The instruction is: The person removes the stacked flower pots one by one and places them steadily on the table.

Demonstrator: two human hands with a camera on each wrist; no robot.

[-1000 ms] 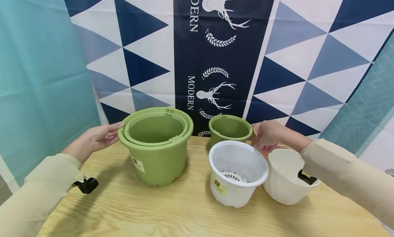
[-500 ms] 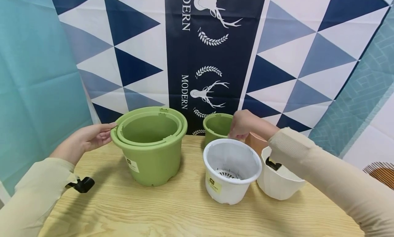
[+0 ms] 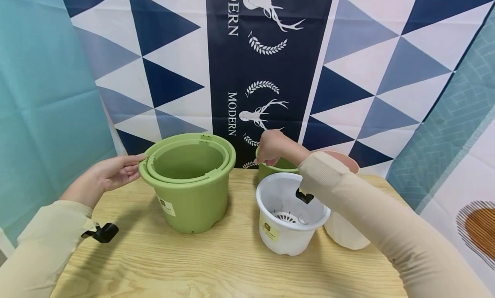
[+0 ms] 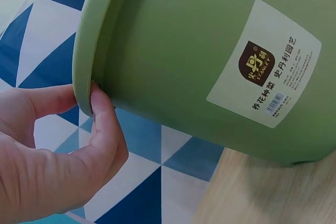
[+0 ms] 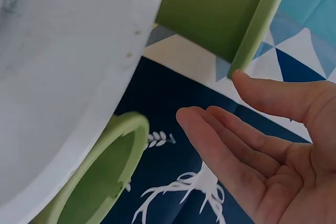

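A large green flowerpot [image 3: 193, 207] stands on the table with a smaller green flowerpot [image 3: 181, 160] nested inside it. My left hand [image 3: 116, 175] pinches the outer pot's rim at its left side; the left wrist view shows thumb and fingers on either side of the rim [image 4: 86, 51]. My right hand [image 3: 275, 146] is held over the small green flowerpot [image 3: 267, 171] at the back, partly covering it. In the right wrist view the right hand's fingers are loosely bent and hold nothing. In front of that pot is a white flowerpot [image 3: 284, 240] with a slotted bottom.
To the right, a cream-white pot [image 3: 346, 231] and an orange pot [image 3: 344, 160] are mostly hidden behind my right sleeve [image 3: 359, 203]. A patterned cloth [image 3: 170, 74] hangs behind the wooden table [image 3: 216, 268].
My right hand has moved left, from the orange pot across to above the small green flowerpot. My left hand keeps its pinch on the large pot's rim. The view has shifted slightly.
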